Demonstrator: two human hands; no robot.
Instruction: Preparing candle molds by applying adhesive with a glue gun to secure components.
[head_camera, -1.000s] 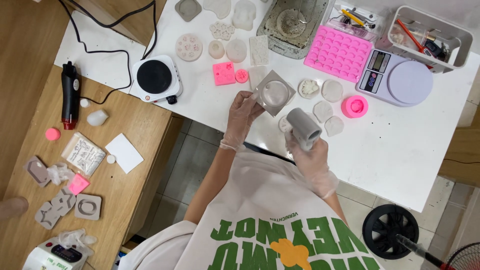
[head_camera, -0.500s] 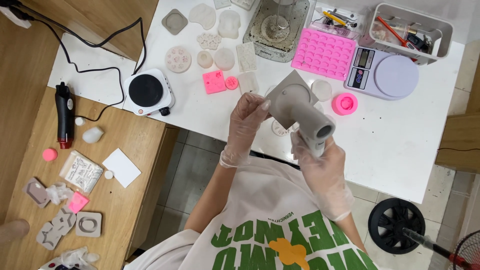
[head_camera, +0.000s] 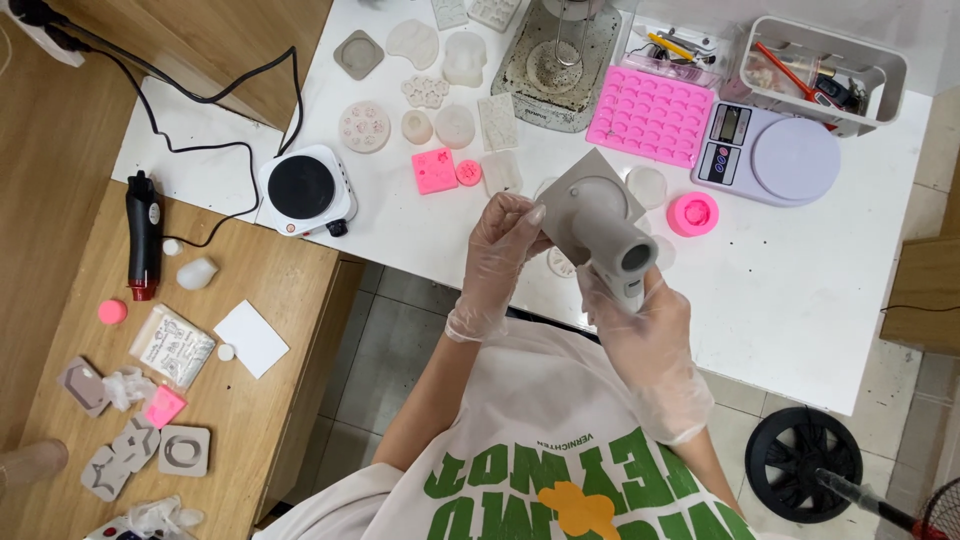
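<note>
A grey silicone mould (head_camera: 600, 222), a tube on a square base, is held up in front of me over the white table (head_camera: 800, 300). My right hand (head_camera: 645, 330), in a clear glove, grips the tube from below. My left hand (head_camera: 500, 250), also gloved, pinches the left edge of the square base. The tube's open end points toward me. Under the mould, a few pale round moulds (head_camera: 648, 186) lie on the table, partly hidden.
A small hot plate (head_camera: 303, 190), pink moulds (head_camera: 650, 115), a lilac scale (head_camera: 770, 155), a metal pot (head_camera: 555, 60) and a tool tray (head_camera: 825, 70) sit on the white table. The wooden bench at left holds a heat gun (head_camera: 142, 232) and small moulds (head_camera: 185, 450). A fan base (head_camera: 805, 462) stands on the floor.
Both hands have lifted the grey mould off the table and closer to me. A second ago my left hand was on a square piece lying on the table.
</note>
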